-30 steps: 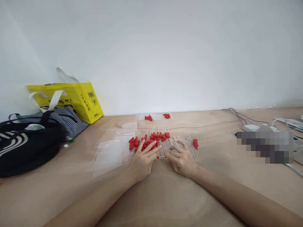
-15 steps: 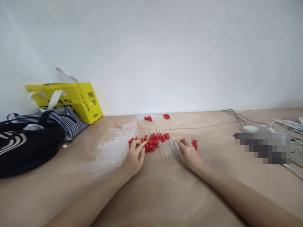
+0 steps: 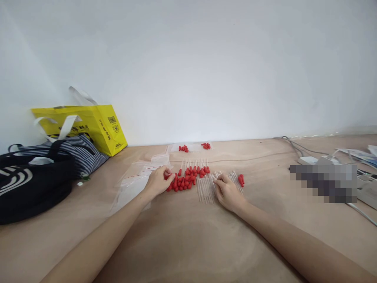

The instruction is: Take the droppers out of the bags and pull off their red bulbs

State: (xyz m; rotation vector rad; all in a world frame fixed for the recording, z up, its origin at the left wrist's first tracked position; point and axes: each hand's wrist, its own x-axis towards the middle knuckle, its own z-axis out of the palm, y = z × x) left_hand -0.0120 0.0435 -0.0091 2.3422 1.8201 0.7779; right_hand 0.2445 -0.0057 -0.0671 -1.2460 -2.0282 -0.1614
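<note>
A heap of small red rubber bulbs point(image 3: 188, 179) lies on the brown table point(image 3: 188, 243), beside a row of thin clear glass tubes point(image 3: 206, 188). My left hand point(image 3: 157, 181) rests at the heap's left edge with its fingers curled round some red bulbs. My right hand point(image 3: 228, 192) lies on the right part of the tubes, fingertips pinched on one of them. Two more red bulbs point(image 3: 241, 180) sit just right of the tubes.
Clear zip bags point(image 3: 138, 179) lie left of my left hand. Filled bags with red bulbs point(image 3: 194, 147) sit by the wall. A yellow bag point(image 3: 88, 124), a striped bag point(image 3: 73, 153) and a black bag point(image 3: 29, 184) stand at left. Cables and a power strip point(image 3: 312, 160) lie at right.
My left hand slid left off the tubes to the left edge of the bulb heap and curled shut. My right hand shifted slightly right along the tubes and pinched.
</note>
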